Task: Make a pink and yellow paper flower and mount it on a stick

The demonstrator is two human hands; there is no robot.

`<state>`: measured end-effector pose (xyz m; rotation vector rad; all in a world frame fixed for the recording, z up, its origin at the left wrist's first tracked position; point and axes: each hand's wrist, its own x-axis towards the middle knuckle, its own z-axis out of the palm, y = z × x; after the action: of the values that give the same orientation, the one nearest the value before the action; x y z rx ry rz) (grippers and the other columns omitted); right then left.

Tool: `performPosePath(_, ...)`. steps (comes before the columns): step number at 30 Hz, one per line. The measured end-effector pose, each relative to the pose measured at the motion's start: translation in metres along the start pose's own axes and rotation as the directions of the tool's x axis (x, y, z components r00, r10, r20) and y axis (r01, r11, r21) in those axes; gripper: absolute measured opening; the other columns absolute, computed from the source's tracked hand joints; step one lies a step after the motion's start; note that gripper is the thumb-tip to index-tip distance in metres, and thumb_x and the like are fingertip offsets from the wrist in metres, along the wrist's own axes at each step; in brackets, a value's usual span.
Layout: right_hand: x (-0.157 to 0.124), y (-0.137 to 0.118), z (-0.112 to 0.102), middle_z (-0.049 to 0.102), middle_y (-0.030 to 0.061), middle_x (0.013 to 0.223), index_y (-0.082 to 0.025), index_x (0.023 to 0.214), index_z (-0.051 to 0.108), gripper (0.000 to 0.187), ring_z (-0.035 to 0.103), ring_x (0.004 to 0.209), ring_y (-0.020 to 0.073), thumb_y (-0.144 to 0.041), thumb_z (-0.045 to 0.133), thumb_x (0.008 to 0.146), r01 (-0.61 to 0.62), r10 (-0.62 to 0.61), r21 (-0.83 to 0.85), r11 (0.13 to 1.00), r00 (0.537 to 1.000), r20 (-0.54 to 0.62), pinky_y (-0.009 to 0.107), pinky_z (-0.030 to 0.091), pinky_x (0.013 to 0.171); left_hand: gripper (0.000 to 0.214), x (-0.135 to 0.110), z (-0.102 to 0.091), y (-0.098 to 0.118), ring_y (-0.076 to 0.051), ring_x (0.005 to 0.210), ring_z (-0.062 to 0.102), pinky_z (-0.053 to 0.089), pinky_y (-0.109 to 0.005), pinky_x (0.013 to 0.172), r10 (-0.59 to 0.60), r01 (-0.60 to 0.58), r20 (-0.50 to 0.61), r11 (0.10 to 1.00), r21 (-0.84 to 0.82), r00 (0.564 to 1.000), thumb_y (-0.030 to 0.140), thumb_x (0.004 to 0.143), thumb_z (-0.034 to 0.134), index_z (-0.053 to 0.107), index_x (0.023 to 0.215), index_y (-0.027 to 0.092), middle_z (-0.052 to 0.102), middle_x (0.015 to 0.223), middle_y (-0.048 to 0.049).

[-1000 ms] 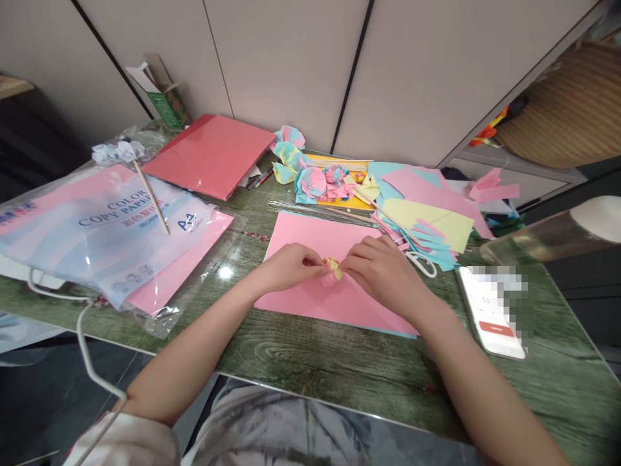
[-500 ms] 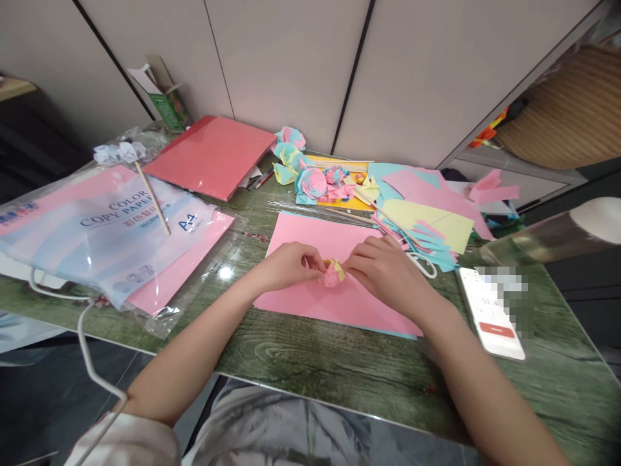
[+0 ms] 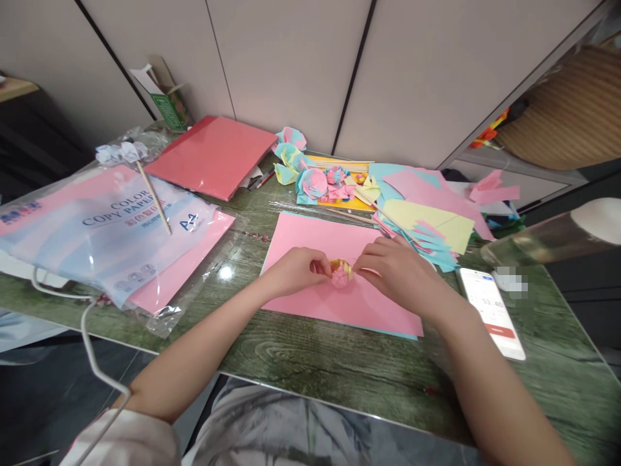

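Observation:
A small pink and yellow paper flower (image 3: 342, 274) is pinched between both hands, just over a stack of pink paper (image 3: 310, 233) with a blue sheet showing at its edge. My left hand (image 3: 303, 272) closes thumb and fingertips on the flower's left side. On its right edge, my right hand (image 3: 395, 268) pinches with fingers curled. Scissors with white handles lie mostly hidden behind my right hand. Beyond the stack are several finished paper flowers (image 3: 313, 183) in pink, blue and yellow.
Cut strips (image 3: 434, 243) and coloured sheets (image 3: 422, 188) lie back right. A phone (image 3: 492, 314) and a clear cup (image 3: 538, 236) stand at the right. A plastic pack of copy paper (image 3: 116, 226), a wooden stick (image 3: 155, 197) and a red folder (image 3: 213, 155) occupy the left. A white cable (image 3: 90, 349) crosses my left arm.
Both hands have shifted slightly to the right with the paper flower, which has turned a little so more of its yellow rim shows. My right hand now covers the scissors' handles more.

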<state>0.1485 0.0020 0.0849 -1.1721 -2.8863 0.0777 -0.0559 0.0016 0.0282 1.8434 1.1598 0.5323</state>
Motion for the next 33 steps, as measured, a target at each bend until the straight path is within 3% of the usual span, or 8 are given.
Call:
performPosePath(6, -0.004, 0.005, -0.003, 0.061, 0.0010, 0.073, -0.022, 0.074, 0.062, 0.015, 0.051, 0.075, 0.0169, -0.020, 0.049, 0.082, -0.040, 0.035, 0.064, 0.997, 0.996, 0.077, 0.030, 0.030, 0.067, 0.011, 0.002, 0.012, 0.001, -0.010, 0.064, 0.050, 0.039, -0.023, 0.058, 0.079, -0.079, -0.049, 0.997, 0.011, 0.996, 0.025, 0.069, 0.057, 0.061, 0.076, 0.018, 0.059, 0.072, 0.0009)
performPosePath(10, -0.004, 0.004, -0.002, 0.062, 0.0008, 0.073, -0.023, 0.075, 0.062, 0.016, 0.052, 0.075, 0.0167, -0.019, 0.049, 0.081, -0.043, 0.033, 0.092, 0.995, 0.995, 0.098, 0.029, 0.031, 0.066, 0.024, 0.002, 0.013, 0.006, -0.014, 0.083, 0.053, 0.043, -0.027, 0.072, 0.199, -0.200, -0.122, 0.980, 0.002, 0.972, 0.029, 0.068, 0.062, 0.059, 0.090, 0.020, 0.057, 0.093, -0.0033)
performPosePath(13, -0.005, 0.003, -0.002, 0.061, 0.0007, 0.072, -0.022, 0.075, 0.062, 0.016, 0.052, 0.076, 0.0167, -0.018, 0.048, 0.081, -0.041, 0.031, 0.100, 0.994, 0.995, 0.100, 0.030, 0.031, 0.068, 0.037, 0.003, 0.015, 0.006, -0.016, 0.103, 0.048, 0.041, -0.030, 0.087, 0.287, -0.292, -0.112, 0.956, -0.034, 0.951, 0.027, 0.069, 0.062, 0.054, 0.105, 0.022, 0.053, 0.110, -0.0055)
performPosePath(16, -0.006, 0.003, -0.002, 0.061, 0.0004, 0.073, -0.023, 0.075, 0.062, 0.016, 0.052, 0.076, 0.0165, -0.017, 0.048, 0.081, -0.042, 0.032, 0.104, 0.994, 0.995, 0.095, 0.030, 0.032, 0.069, 0.037, 0.006, 0.018, 0.002, -0.015, 0.103, 0.049, 0.040, -0.030, 0.088, 0.311, -0.315, -0.067, 0.948, -0.051, 0.948, 0.020, 0.073, 0.058, 0.052, 0.109, 0.024, 0.055, 0.109, -0.0038)
performPosePath(24, -0.009, 0.010, -0.010, 0.061, 0.0023, 0.074, -0.021, 0.077, 0.062, 0.017, 0.053, 0.076, 0.0165, -0.018, 0.046, 0.082, -0.047, 0.040, 0.136, 0.990, 0.998, 0.057, 0.029, 0.035, 0.069, 0.031, 0.007, 0.020, -0.001, -0.013, 0.091, 0.054, 0.046, -0.029, 0.081, 0.175, -0.190, -0.117, 0.974, -0.127, 0.978, 0.016, 0.071, 0.056, 0.056, 0.102, 0.021, 0.058, 0.103, -0.0035)
performPosePath(28, -0.008, 0.012, -0.008, 0.061, 0.0040, 0.082, -0.021, 0.087, 0.058, 0.021, 0.053, 0.077, 0.0170, -0.021, 0.037, 0.086, -0.176, 0.185, 0.181, 0.968, 0.982, -0.031, 0.028, 0.037, 0.065, 0.035, 0.008, 0.019, -0.004, -0.012, 0.090, 0.056, 0.048, -0.028, 0.081, 0.084, -0.112, -0.147, 0.974, -0.199, 0.986, 0.017, 0.071, 0.055, 0.053, 0.106, 0.020, 0.056, 0.107, -0.0047)
performPosePath(30, -0.005, 0.010, -0.004, 0.060, 0.0047, 0.087, -0.020, 0.090, 0.056, 0.022, 0.054, 0.079, 0.0173, -0.021, 0.034, 0.087, -0.206, 0.227, 0.213, 0.955, 0.970, -0.081, 0.028, 0.038, 0.065, 0.039, 0.007, 0.018, -0.004, -0.012, 0.089, 0.056, 0.049, -0.028, 0.077, 0.040, -0.075, -0.182, 0.979, -0.188, 0.982, 0.021, 0.072, 0.054, 0.048, 0.111, 0.021, 0.055, 0.108, -0.0058)
performPosePath(33, 0.000, 0.004, 0.004, 0.058, 0.0057, 0.090, -0.020, 0.091, 0.055, 0.022, 0.054, 0.080, 0.0171, -0.021, 0.033, 0.087, -0.162, 0.194, 0.261, 0.951, 0.976, -0.100, 0.029, 0.039, 0.068, 0.044, 0.006, 0.016, -0.002, -0.013, 0.086, 0.057, 0.050, -0.029, 0.073, 0.030, -0.055, -0.292, 0.995, -0.078, 0.956, 0.026, 0.073, 0.055, 0.043, 0.115, 0.021, 0.049, 0.113, -0.0077)
